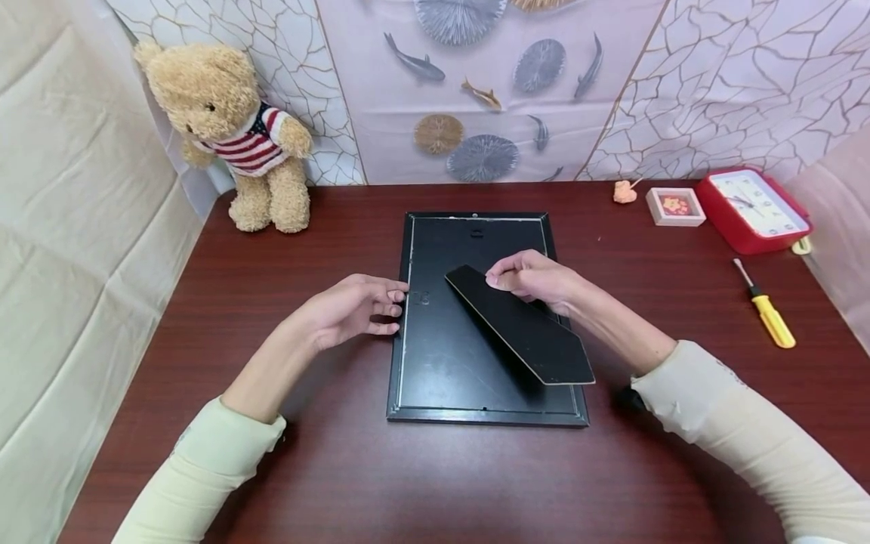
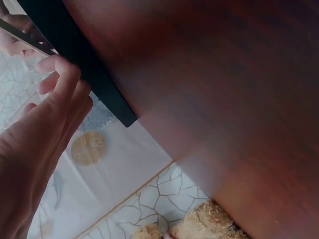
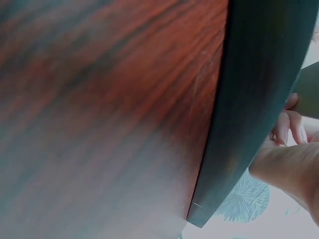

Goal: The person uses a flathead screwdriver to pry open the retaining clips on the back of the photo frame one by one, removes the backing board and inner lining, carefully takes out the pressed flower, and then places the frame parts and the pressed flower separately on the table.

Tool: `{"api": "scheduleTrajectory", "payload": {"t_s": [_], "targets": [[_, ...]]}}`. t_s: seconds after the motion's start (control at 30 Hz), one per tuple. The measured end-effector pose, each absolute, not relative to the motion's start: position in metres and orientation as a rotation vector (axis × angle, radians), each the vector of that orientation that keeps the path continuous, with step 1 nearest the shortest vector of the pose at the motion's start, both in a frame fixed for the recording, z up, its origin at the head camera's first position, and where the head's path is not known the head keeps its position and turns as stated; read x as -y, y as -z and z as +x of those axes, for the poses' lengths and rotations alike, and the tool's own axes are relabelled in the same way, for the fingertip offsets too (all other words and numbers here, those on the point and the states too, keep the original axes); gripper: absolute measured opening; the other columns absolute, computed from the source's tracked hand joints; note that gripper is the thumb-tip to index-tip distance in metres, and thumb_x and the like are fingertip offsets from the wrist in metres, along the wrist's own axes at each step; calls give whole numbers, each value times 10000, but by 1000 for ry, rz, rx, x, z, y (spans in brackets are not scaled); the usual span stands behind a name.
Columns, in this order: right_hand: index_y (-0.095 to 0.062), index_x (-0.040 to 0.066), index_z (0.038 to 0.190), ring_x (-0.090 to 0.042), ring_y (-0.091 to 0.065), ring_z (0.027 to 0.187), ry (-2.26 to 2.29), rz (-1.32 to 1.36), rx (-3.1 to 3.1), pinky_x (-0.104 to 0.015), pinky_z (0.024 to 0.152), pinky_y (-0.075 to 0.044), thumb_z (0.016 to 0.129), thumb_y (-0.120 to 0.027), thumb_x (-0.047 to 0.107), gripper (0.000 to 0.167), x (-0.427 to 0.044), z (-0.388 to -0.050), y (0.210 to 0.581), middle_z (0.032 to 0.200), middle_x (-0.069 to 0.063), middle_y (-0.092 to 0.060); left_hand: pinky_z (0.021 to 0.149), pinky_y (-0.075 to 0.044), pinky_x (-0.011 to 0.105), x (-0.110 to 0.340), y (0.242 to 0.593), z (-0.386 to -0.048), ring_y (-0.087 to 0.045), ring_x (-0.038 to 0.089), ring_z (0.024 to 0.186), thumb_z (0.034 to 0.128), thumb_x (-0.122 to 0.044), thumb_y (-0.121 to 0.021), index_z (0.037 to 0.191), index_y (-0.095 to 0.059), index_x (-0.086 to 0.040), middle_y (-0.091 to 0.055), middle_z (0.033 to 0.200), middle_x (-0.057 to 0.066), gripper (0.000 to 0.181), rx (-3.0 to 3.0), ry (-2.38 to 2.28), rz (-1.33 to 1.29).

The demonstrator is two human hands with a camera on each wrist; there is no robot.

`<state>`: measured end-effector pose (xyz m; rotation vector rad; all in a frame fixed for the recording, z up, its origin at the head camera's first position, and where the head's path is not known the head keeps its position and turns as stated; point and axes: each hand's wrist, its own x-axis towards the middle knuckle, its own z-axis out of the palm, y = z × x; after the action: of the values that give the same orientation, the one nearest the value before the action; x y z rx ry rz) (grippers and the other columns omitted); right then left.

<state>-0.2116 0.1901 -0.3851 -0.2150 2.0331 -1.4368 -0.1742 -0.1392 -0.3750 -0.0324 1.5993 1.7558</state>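
A: What could be spoiled here, taking the largest thing first?

B: The dark red tabletop [image 1: 326, 468]. Its surface is glossy, so it could be scuffed if the picture frame [image 1: 442, 355] were pushed sideways; the face turned down cannot be seen.

A: And the frame itself?

B: It is laid back up near the middle of the table, between the two hands. Since its left rim is only touched, not gripped, it could be dragged askew by a pull from the right.

A: What of the black strip [image 1: 526, 326]?

B: It is held aslant over the frame's back, with a lower corner seen across the right rim. Whether it is hinged there cannot be told. If so, the joint could be strained by a twist; if not, the back could be scratched by a dropped edge.

A: How are the fingers placed?

B: By the right hand [image 1: 537, 278] the strip is pinched near its narrow end, so the broad end could be swung down. The left hand's [image 1: 356, 310] fingers are bent and slightly spread.

A: And the smallest?

B: The hanger tab [image 1: 477, 233], which could be snagged if the strip were slid upward.
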Motion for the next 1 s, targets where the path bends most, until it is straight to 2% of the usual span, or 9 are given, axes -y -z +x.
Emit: {"api": "scheduleTrajectory", "payload": {"t_s": [0.23, 0.53, 0.77, 1.0], "targets": [[-716, 5, 1108, -64, -308, 583, 1454, -217, -2023, -243, 597, -256, 1076, -633, 135, 158, -186, -210, 387, 629, 115, -340, 904, -596, 296, 141, 373, -170, -602, 129, 952, 1039, -4, -417, 1646, -345, 88, -613, 1110, -25, 618, -1559, -1763, -74], [-716, -11, 1135, -75, -326, 596, 1435, -205, -2033, -245, 611, -271, 1080, -629, 133, 177, -187, -211, 388, 640, 102, -350, 879, -537, 279, 140, 377, -169, -556, 116, 940, 934, 50, -391, 1602, -393, 116, -564, 990, -60, 672, -1586, -1784, -85], [-730, 50, 1078, -75, -314, 588, 1449, -202, -2022, -246, 611, -268, 1083, -639, 128, 120, -188, -210, 384, 606, 116, -316, 851, -518, 256, 136, 379, -171, -537, 126, 967, 923, 53, -390, 1593, -391, 129, -543, 982, -57, 674, -1594, -1791, -101], [-698, -39, 1152, -68, -286, 580, 1472, -235, -2029, -234, 600, -244, 1080, -629, 119, 187, -189, -209, 387, 631, 105, -311, 831, -502, 246, 135, 379, -172, -534, 119, 948, 938, 46, -370, 1602, -375, 126, -526, 964, -52, 668, -1581, -1795, -113]]}}
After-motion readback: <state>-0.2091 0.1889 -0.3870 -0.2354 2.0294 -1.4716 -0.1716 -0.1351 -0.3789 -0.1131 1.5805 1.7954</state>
